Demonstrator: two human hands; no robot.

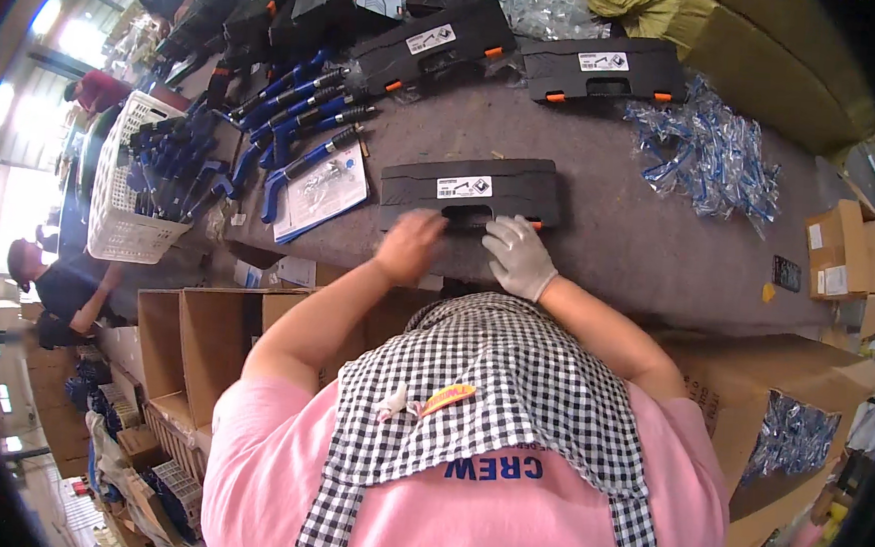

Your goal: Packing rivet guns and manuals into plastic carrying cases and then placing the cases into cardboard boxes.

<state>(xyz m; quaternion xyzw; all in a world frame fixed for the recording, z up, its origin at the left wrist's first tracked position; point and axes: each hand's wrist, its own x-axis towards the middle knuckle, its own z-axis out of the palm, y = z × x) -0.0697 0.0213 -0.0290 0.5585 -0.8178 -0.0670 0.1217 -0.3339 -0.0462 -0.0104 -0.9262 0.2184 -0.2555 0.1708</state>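
A black plastic tool case (528, 182) lies closed on the table before me, with a white label, a handle and an orange latch at its near edge. My left hand (411, 244), bare and blurred by motion, is at the near left edge of the case. Its fingers are smeared, so their grip cannot be made out. My right hand (519, 256), in a pale glove, rests at the near edge between handle and orange latch. The fingers of this hand stretch forward over the edge and hold nothing.
Two more black cases (610, 69) (436, 48) lie further back. Blue-handled tools (297, 115) and a leaflet (324, 194) are on the left, beside a white basket (110, 223) of blue tools. Plastic-bagged parts (710, 155) lie right. Cardboard boxes (840, 248) flank the table.
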